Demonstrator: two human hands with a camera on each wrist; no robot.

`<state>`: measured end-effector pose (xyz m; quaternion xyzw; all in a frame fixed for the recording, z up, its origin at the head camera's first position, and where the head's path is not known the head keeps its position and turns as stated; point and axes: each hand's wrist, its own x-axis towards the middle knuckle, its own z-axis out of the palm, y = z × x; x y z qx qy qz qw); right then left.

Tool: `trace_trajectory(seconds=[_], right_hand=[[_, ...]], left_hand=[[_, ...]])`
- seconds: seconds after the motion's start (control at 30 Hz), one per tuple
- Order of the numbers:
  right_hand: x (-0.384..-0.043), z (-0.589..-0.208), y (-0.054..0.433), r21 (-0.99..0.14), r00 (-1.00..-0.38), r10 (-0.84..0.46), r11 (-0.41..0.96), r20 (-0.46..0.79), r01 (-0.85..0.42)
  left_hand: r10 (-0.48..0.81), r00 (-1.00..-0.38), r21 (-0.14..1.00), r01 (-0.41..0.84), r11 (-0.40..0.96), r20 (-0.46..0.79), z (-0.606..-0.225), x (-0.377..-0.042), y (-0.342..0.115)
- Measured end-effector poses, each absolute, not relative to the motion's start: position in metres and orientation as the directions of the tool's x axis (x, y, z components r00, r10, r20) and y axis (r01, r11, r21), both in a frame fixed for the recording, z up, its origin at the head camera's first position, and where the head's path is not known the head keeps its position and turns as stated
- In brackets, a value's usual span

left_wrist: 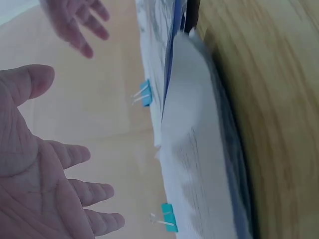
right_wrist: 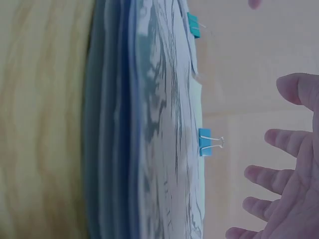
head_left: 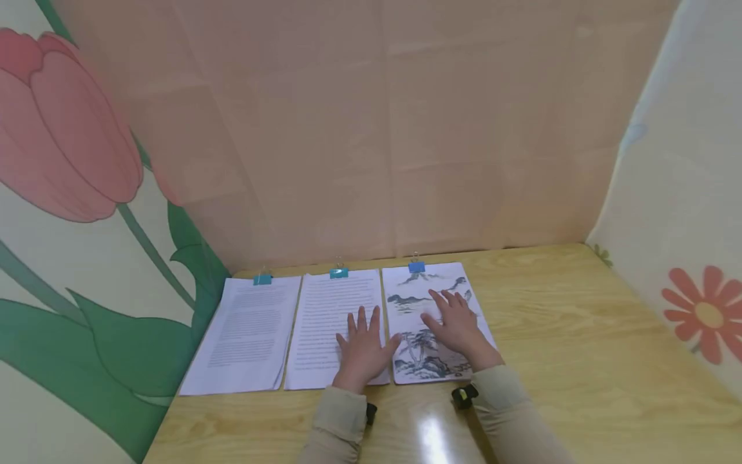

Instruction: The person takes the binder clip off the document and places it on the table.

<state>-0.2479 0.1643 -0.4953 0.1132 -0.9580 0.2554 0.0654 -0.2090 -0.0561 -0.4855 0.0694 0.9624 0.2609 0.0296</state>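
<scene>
Three clipped paper stacks lie side by side on the table. The left printed stack (head_left: 249, 328) and the middle printed stack (head_left: 313, 322) have teal binder clips on their top edges. A blue binder clip (head_left: 416, 266) holds the right stack (head_left: 406, 322), whose top sheet shows an ink landscape. My left hand (head_left: 364, 351), fingers spread, hovers over the middle stack's right part. Above the landscape sheet is my right hand (head_left: 460, 327), also spread. The wrist views show gaps between both palms and the paper; neither hand holds anything.
The wooden table (head_left: 556, 335) extends to the right of the stacks. A brown-pink covering (head_left: 382, 129) stands behind it. Walls with painted flowers rise at left and right. A black wrist strap (head_left: 464, 396) sits by the right sleeve.
</scene>
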Motion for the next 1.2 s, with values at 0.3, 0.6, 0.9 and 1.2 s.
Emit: trace_trajectory(seconds=[0.3,0.6,0.9,1.2], right_hand=[[-0.246,-0.494,0.17,-0.483,-0.981,-0.143,0.854,0.134,-0.191],[-0.243,-0.498,0.185,-0.503,-0.994,-0.075,0.857,0.082,-0.107],[-0.24,-0.506,0.197,-0.545,-0.998,-0.05,0.837,0.024,-0.055],[-0.246,-0.511,0.207,-0.652,-0.999,-0.022,0.758,-0.046,0.014]], left_hand=[[0.179,-0.983,0.515,0.14,0.846,-0.027,-0.489,-0.214,-0.039],[0.248,-0.964,0.551,0.158,0.819,-0.093,-0.494,-0.221,-0.024],[0.277,-0.952,0.62,0.139,0.772,-0.132,-0.5,-0.219,-0.014],[0.282,-0.953,0.69,0.134,0.711,-0.106,-0.5,-0.222,-0.009]])
